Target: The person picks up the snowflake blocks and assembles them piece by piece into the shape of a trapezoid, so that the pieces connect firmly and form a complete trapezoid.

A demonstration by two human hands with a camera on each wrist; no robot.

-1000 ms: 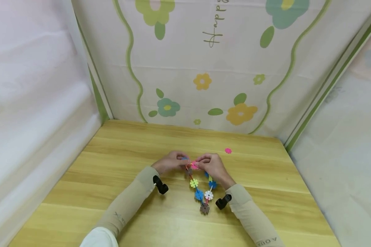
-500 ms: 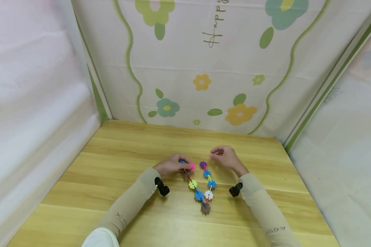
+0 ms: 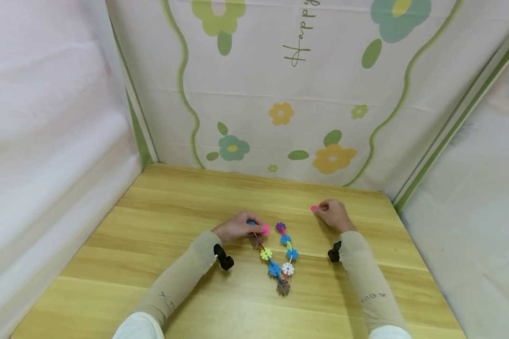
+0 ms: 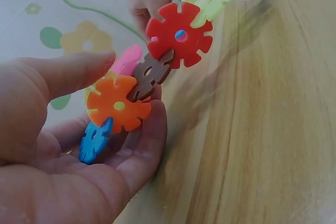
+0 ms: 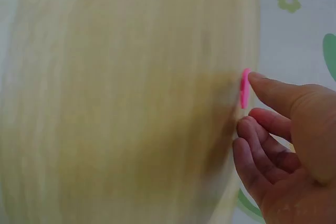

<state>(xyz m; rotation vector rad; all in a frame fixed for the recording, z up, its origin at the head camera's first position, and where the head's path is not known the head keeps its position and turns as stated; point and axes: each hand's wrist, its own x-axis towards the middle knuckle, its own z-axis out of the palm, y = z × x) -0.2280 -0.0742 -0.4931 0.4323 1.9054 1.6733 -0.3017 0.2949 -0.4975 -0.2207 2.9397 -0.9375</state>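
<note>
My left hand [image 3: 239,225] grips one end of a chain of slotted plastic snowflake discs. In the left wrist view, an orange disc [image 4: 118,103] and a blue disc [image 4: 95,140] sit within the fingers, a pink disc [image 4: 127,60] lies by the thumb tip, and brown [image 4: 152,74] and red [image 4: 179,35] discs follow. The chain bends at a dark brown disc [image 3: 283,287] and runs back up to a purple disc [image 3: 281,227] at its free end. Farther right, my right hand [image 3: 334,214] pinches a loose pink snowflake disc [image 5: 244,88] by its edge.
The wooden table [image 3: 186,287] carries the chain, its back edge meeting a flower-printed cloth wall [image 3: 246,94]. Plain white cloth hangs on the left side [image 3: 55,141] and the right side [image 3: 471,188]. A black wrist camera [image 3: 224,258] is strapped to my left forearm.
My right hand has left the pink disc at the chain, moved right and back, and taken hold of the loose pink disc. My left hand stays on the chain's end.
</note>
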